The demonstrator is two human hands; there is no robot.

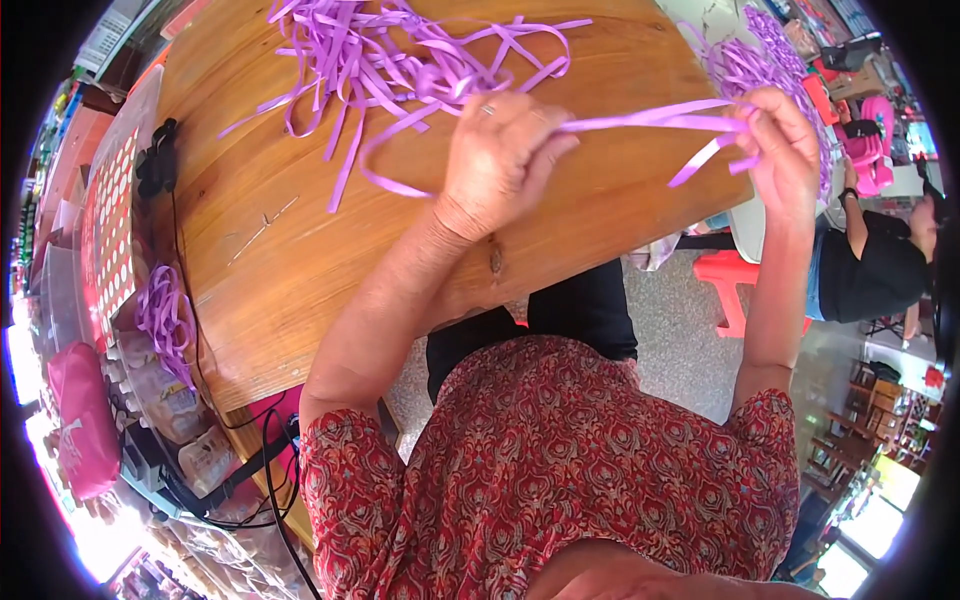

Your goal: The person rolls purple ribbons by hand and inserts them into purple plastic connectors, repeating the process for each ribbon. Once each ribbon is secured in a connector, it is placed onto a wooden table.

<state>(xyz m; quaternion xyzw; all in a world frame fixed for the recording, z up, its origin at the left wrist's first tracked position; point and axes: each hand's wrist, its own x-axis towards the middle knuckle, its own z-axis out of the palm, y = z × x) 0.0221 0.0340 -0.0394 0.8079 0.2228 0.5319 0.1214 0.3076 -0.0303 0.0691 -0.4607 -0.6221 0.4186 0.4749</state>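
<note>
A purple ribbon (640, 122) is stretched between my two hands above the wooden table. My left hand (500, 160) is closed around one part of it, thumb pressed against the fingers. Out to the right, my right hand (780, 150) pinches the other part, with short ribbon ends hanging below its fingers. A loop of ribbon curves down to the left of my left hand. Just beyond that hand lies a tangled pile of purple ribbons (345, 65) on the wooden table (590, 215). Whether the held ribbon joins the pile, I cannot tell.
A thin needle-like tool (265, 225) lies on the table's left part. Another ribbon bundle (165, 318) sits beyond the left edge, near a black cord (180, 260). At right are more purple ribbons (745, 65), a red stool (725, 285) and a person in black (875, 265).
</note>
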